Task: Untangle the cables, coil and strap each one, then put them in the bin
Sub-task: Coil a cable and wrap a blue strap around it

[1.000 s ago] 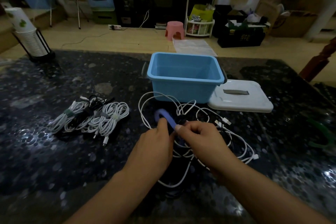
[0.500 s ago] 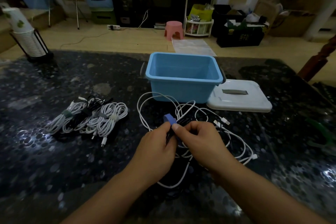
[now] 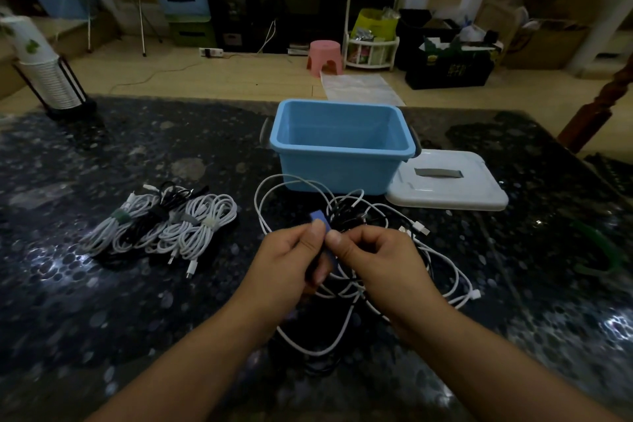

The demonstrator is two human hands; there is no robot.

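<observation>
Strapping in progress: coiled cables [image 3: 161,226] lie strapped on the surface [image 3: 102,301] at left, bin [image 3: 342,144] empty, tangle [image 3: 359,250] left in front of it. Left hand [image 3: 291,267] and right hand [image 3: 373,260], thumbs together over the tangle, pinch a blue strap [image 3: 320,218].

Both hands [image 3: 342,260] pinch blue strap [image 3: 320,218] over tangled cables [image 3: 373,250].

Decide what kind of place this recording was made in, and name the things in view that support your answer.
Most likely a home living or storage room, not a workshop. A dark stone table stands on a wood floor, with a pink stool, a white shelf cart and stacked storage boxes along the back wall.
</observation>
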